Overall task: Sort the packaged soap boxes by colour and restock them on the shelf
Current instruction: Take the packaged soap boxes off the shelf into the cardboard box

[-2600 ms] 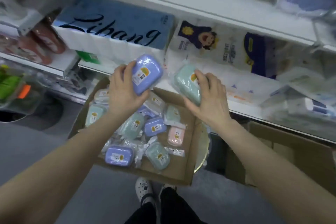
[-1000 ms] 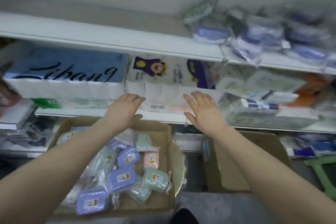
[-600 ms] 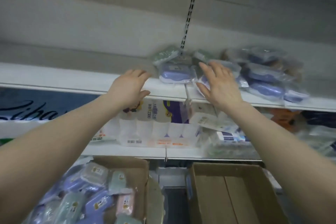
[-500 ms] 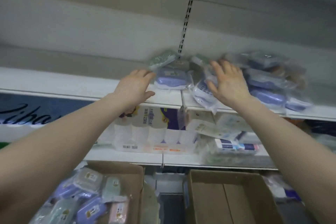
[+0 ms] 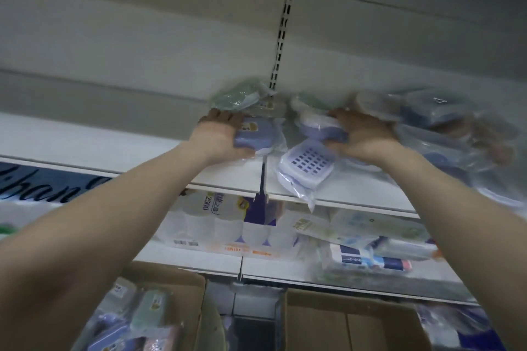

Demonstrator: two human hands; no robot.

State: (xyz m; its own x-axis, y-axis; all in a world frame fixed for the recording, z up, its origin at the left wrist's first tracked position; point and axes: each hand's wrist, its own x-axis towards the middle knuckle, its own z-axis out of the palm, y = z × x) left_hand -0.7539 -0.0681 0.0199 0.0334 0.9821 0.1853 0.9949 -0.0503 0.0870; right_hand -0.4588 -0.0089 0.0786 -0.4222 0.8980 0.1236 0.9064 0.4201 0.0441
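Note:
Both my arms reach up to the white upper shelf (image 5: 85, 148). My left hand (image 5: 219, 137) grips a purple wrapped soap box (image 5: 258, 134) on the shelf. My right hand (image 5: 362, 134) grips another purple wrapped soap box (image 5: 319, 128) beside it. Below that one a purple box with a white slotted base (image 5: 308, 164) lies tilted over the shelf edge. Green soap boxes (image 5: 236, 97) sit behind, against the back wall. More purple boxes (image 5: 436, 111) are piled to the right, blurred. A cardboard box (image 5: 196, 288) at lower left holds several purple, green and pink soap boxes.
A slotted metal upright (image 5: 282, 34) runs up the back wall between my hands. The lower shelf carries toilet roll packs (image 5: 228, 225) and wrapped goods (image 5: 370, 248). A second cardboard box (image 5: 342, 322) stands at lower right.
My open hands rose from the lower shelf level to the upper shelf and have each closed on a purple soap box. The view tilted upward.

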